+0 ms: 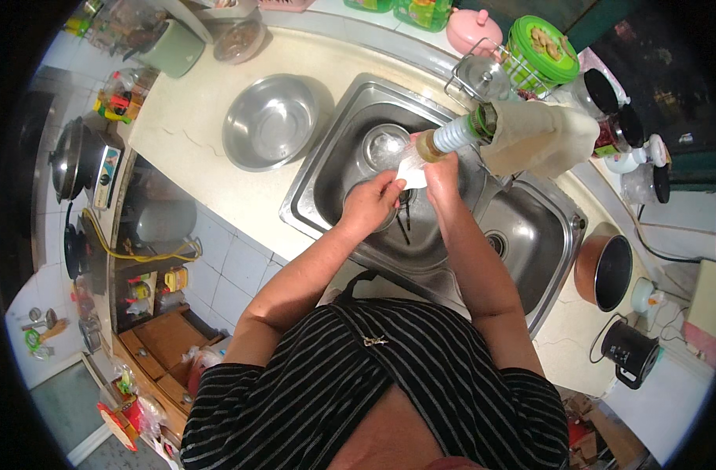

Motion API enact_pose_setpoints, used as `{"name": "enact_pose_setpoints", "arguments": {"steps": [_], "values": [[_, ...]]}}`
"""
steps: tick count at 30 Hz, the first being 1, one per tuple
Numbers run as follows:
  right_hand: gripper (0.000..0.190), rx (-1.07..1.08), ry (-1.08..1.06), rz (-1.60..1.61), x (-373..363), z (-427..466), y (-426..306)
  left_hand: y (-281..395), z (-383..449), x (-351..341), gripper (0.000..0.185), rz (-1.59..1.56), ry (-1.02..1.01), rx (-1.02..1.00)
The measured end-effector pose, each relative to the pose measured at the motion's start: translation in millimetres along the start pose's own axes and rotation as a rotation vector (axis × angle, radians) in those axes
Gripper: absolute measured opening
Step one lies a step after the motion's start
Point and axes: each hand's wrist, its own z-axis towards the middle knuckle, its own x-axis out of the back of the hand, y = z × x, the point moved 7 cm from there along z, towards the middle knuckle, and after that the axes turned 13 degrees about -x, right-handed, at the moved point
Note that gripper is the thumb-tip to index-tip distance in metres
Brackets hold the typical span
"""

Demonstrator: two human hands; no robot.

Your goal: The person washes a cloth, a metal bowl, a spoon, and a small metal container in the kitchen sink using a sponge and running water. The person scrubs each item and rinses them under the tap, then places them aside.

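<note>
My left hand [371,201] pinches the lower left edge of a small white object [413,175] over the sink's larger basin [340,141]. On the other side, my right hand [443,176] grips the same object, its fingers partly hidden behind the tap's flexible spout [449,140]. Water runs from the spout onto the object. What exactly it is cannot be told. A round metal bowl [380,141] sits in the basin beyond my hands. Another round vessel is mostly covered by my left hand. Two dark chopsticks [402,228] lie on the basin floor below.
A large steel bowl [268,123] stands on the counter left of the sink. The smaller basin [516,235] is at right, with a brown pot [603,273] and a black electric kettle [629,351] beyond. A wire rack [472,76] and several jars line the back ledge.
</note>
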Motion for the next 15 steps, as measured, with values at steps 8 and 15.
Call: {"name": "enact_pose_setpoints", "arguments": {"steps": [8,15], "values": [[0.015,-0.077,0.209,0.2,28.5,6.7,-8.8,-33.8,-3.3,-9.2,0.033,-0.162,0.122,-0.021],[0.031,0.67,-0.134,-0.92,-42.4,-59.0,-25.1,-16.1,-8.7,-22.2,0.023,-0.961,-0.113,0.551]]}}
